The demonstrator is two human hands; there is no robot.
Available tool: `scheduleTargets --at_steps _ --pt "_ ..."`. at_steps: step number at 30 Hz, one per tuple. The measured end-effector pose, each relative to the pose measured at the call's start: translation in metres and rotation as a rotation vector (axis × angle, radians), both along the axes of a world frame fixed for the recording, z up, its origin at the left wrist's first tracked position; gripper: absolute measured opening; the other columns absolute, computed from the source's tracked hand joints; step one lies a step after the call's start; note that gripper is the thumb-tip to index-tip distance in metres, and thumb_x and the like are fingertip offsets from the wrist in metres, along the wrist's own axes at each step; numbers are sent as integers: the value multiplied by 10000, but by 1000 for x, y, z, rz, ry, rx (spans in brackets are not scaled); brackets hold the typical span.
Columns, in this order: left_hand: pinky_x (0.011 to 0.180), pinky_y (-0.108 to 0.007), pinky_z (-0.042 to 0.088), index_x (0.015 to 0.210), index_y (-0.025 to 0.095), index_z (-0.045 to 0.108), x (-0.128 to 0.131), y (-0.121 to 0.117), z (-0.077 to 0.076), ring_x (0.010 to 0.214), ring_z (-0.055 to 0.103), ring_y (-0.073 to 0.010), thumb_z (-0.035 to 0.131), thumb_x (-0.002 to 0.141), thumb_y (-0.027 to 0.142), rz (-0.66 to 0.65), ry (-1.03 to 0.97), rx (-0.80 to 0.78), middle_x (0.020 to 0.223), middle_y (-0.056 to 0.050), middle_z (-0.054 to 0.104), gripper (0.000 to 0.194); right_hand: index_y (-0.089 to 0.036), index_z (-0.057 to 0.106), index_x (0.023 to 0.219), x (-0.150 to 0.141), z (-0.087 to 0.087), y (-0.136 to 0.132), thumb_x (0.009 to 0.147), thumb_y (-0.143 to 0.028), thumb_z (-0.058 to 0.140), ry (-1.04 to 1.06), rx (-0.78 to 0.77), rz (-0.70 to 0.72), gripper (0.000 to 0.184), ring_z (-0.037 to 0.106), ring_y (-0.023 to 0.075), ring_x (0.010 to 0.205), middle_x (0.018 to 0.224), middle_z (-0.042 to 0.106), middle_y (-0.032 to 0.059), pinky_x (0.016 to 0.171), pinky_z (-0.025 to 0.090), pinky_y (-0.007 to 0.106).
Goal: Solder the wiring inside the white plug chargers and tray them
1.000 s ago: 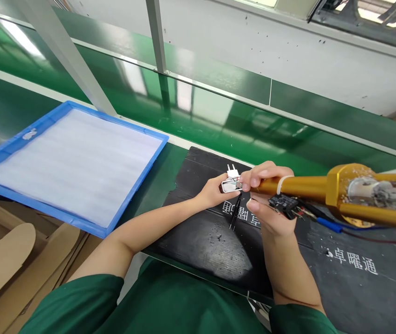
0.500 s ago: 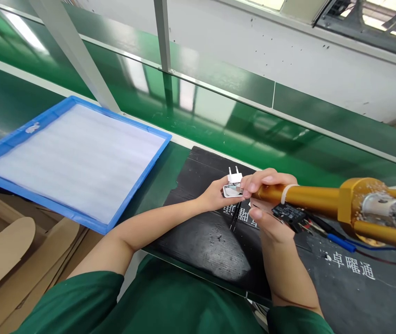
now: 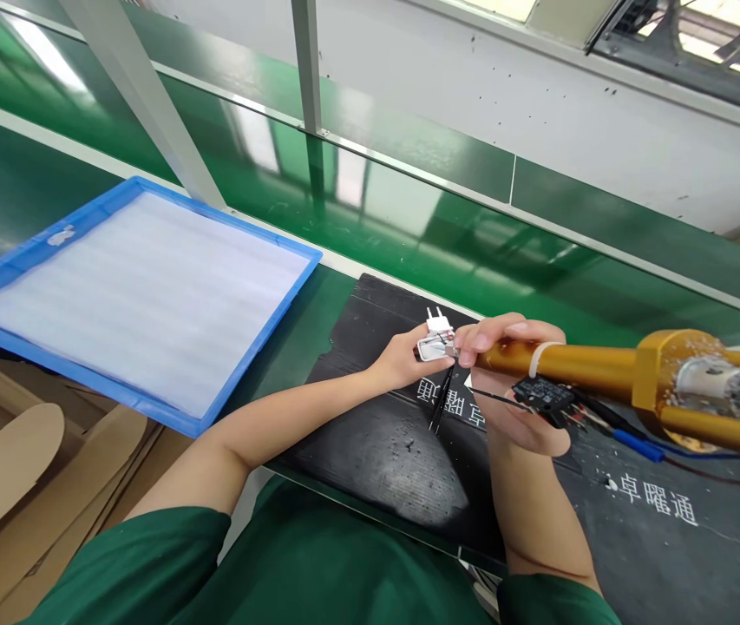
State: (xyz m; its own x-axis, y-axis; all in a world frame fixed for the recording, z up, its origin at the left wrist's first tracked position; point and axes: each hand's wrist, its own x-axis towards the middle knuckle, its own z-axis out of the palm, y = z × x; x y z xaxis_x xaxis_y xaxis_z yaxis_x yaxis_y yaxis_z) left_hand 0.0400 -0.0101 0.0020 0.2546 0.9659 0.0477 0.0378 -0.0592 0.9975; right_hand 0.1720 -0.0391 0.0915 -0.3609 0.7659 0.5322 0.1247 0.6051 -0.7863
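Observation:
My left hand (image 3: 405,358) grips a white two-pin plug charger (image 3: 438,325) between thumb and fingers. Its pins point away from me and the case looks open toward me, with small parts inside. My right hand (image 3: 516,382) is wrapped around a gold-coloured metal tube tool (image 3: 591,369), its tip at the charger's opening. A black micro switch (image 3: 542,395) with a long thin lever is strapped beneath the tube by a white cable tie. Black tweezers (image 3: 442,404) show below the charger; whether they rest on the mat or are held I cannot tell.
Beneath my hands is a black mat (image 3: 376,443) with white lettering. A blue tray (image 3: 258,343) lined with white sheet stands at the left. Cardboard (image 3: 11,486) lies lower left. A grey post (image 3: 308,69) rises behind the green bench (image 3: 383,208).
The charger has tilted slightly and its inside parts show more. My right thumb has come away from the micro switch, so its lever now shows. The gold tube has shifted a little.

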Motion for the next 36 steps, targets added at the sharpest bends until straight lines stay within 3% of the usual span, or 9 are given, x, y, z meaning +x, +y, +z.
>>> scheduleTargets --at_steps 4,7,10,14,19,24,28,32,36 --pt "913 -322 490 1128 176 648 -8 16 -4 1008 657 -237 745 711 324 88 20 -115 1062 -46 720 453 -391 561 1120 -1 4 6 860 -546 530 180 32 -108 304 618 256 774 979 592 47 726 511 480" --pt "887 -321 491 1080 171 665 -14 23 -2 984 659 -235 722 729 363 149 -15 -122 1040 -52 723 404 -358 597 1055 12 7 16 772 -466 713 155 -25 -135 324 624 239 782 903 616 19 733 523 443" --pt "810 -312 506 1035 156 672 -16 22 2 907 670 -231 710 724 409 170 -64 -128 959 -57 730 403 -330 583 1096 31 15 23 783 -377 732 29 -77 -150 349 641 226 847 963 655 26 722 525 392" --pt "746 -316 527 990 125 657 -14 17 4 828 686 -229 729 689 447 34 -228 -191 893 -77 727 446 -297 555 1146 58 27 28 841 -353 669 -188 -62 -273 330 648 228 920 1040 669 49 748 527 379" --pt "688 -324 553 908 113 645 -9 12 9 756 706 -242 799 580 492 -98 -399 -309 806 -91 727 524 -257 615 963 82 33 30 857 -369 633 -385 -35 -401 155 654 232 929 1168 627 67 810 535 397" --pt "655 -330 560 879 110 642 -10 9 13 711 711 -251 798 572 516 -180 -414 -351 759 -108 729 531 -249 629 940 94 36 29 867 -408 604 -472 -84 -469 176 664 230 909 1340 537 74 791 552 401" --pt "728 -352 560 974 109 649 -13 9 13 806 710 -258 755 631 499 -210 -280 -259 875 -125 739 530 -255 631 1002 98 37 28 864 -446 594 -502 -132 -490 239 660 259 930 1280 580 87 678 557 376" --pt "869 -327 513 1153 145 640 -16 10 17 938 675 -219 715 693 352 -188 71 -26 1056 -82 721 509 -247 633 1048 102 38 28 862 -464 586 -514 -163 -466 290 652 264 933 1220 616 98 598 539 341" --pt "818 -313 511 1148 168 658 -20 16 24 864 668 -216 670 725 319 -178 438 -6 973 -51 727 449 -234 637 1021 102 40 26 846 -484 596 -533 -184 -475 308 636 268 952 1327 547 111 546 525 321"
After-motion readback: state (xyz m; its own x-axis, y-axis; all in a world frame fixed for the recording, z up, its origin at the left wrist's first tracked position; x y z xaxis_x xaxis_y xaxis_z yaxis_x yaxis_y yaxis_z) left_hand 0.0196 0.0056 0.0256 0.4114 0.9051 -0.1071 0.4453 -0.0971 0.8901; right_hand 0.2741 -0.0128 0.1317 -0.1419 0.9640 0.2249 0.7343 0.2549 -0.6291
